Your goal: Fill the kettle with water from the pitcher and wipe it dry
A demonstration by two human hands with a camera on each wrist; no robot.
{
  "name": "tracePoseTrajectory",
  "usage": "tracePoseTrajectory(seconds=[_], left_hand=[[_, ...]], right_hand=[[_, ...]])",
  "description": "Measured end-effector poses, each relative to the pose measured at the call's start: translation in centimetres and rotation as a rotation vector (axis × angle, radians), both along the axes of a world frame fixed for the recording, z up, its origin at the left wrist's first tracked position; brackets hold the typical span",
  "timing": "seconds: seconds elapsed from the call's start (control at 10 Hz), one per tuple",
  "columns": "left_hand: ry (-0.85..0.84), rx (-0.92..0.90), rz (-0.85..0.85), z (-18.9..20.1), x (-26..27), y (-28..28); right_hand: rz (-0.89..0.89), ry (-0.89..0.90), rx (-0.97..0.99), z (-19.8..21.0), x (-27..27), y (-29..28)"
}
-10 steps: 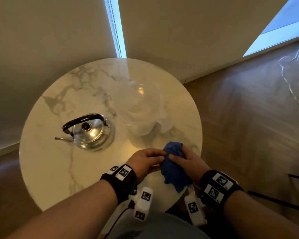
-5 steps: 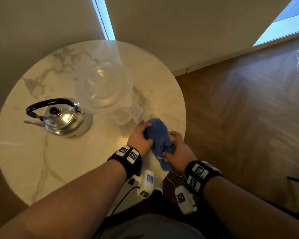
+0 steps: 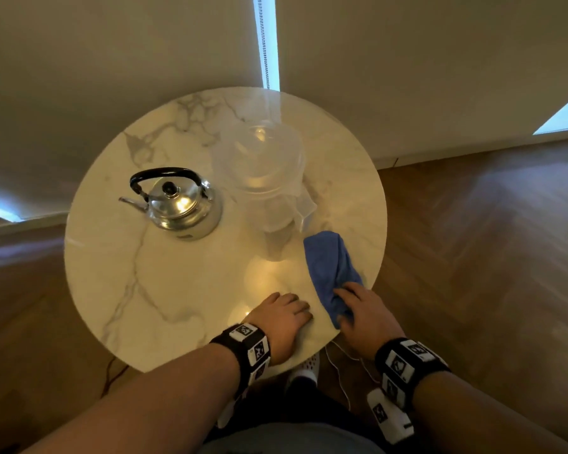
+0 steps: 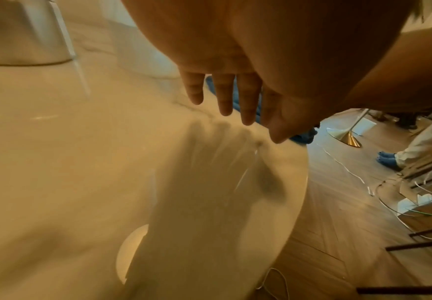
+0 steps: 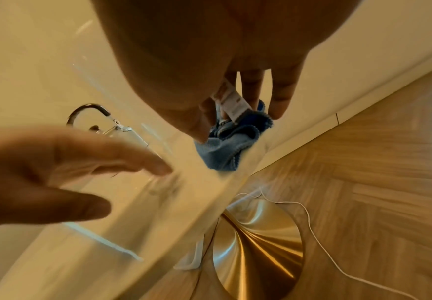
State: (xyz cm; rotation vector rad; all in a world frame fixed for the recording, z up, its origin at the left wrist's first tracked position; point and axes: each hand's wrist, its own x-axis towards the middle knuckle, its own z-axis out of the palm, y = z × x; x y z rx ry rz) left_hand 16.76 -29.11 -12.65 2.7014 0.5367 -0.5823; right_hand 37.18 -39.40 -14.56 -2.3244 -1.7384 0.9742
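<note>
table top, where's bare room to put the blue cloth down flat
Barest: the near-left stretch of the table, between the kettle and the left hand. Crowded: the right side, where the pitcher, the blue cloth and the right hand sit close.

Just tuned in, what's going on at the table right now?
A person stands over a round marble table. Their right hand holds one end of a blue cloth that lies on the tabletop near the edge. The left hand is open just over the table, holding nothing. The steel kettle, lid on, and the clear pitcher stand untouched.
</note>
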Motion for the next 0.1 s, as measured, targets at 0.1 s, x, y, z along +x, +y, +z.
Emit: tracePoseTrajectory(seconds=[0.1], left_hand=[[-0.011,-0.044,0.130,0.31,-6.37,-1.21]], right_hand=[[0.087,-0.087,0.098,1.21,-0.50,-1.72]])
